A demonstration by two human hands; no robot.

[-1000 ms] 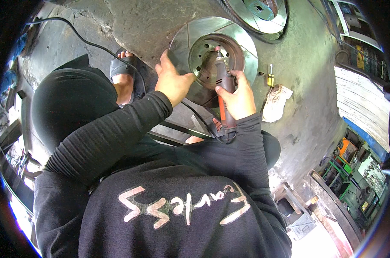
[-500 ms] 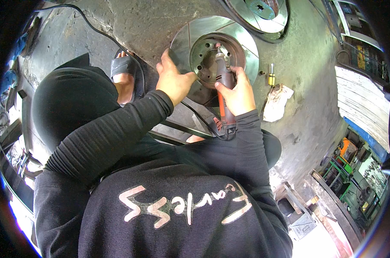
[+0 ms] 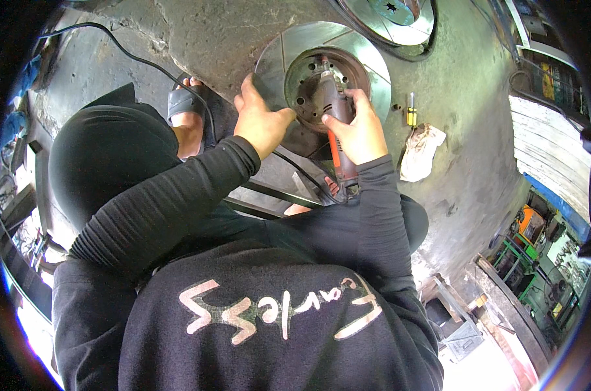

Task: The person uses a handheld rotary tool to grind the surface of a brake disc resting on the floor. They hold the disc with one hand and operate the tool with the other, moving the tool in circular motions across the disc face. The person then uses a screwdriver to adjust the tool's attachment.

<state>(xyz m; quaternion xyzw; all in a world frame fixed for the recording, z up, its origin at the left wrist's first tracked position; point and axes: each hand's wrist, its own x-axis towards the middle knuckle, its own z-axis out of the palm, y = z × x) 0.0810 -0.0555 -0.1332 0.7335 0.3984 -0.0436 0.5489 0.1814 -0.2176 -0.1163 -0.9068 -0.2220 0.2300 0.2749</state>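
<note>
A slotted metal brake disc (image 3: 364, 55) lies before me, its recessed, rusty hub pierced by several holes. My left hand (image 3: 259, 124) holds the disc's left edge, fingers along the outer rim and thumb reaching over the face. Gripped in my right hand (image 3: 362, 130) is a grey and red rotary grinder (image 3: 338, 107), pointing away from me. Its small reddish tip reaches the upper inner wall of the hub; whether it touches the metal is too fine to tell. A black cord (image 3: 299, 169) runs from the grinder's rear under my left wrist.
Right of the disc lie a yellow-handled screwdriver (image 3: 411, 116) and a whitish rag (image 3: 421, 153). Another brake disc (image 3: 406, 32) sits at the far right. The cord curves across the floor past my sandalled foot (image 3: 188, 107). Green racks (image 3: 523, 260) stand at the right.
The grinder and my right hand have shifted slightly left and away, moving the tip a little along the hub's upper wall. My left hand keeps its place on the disc.
</note>
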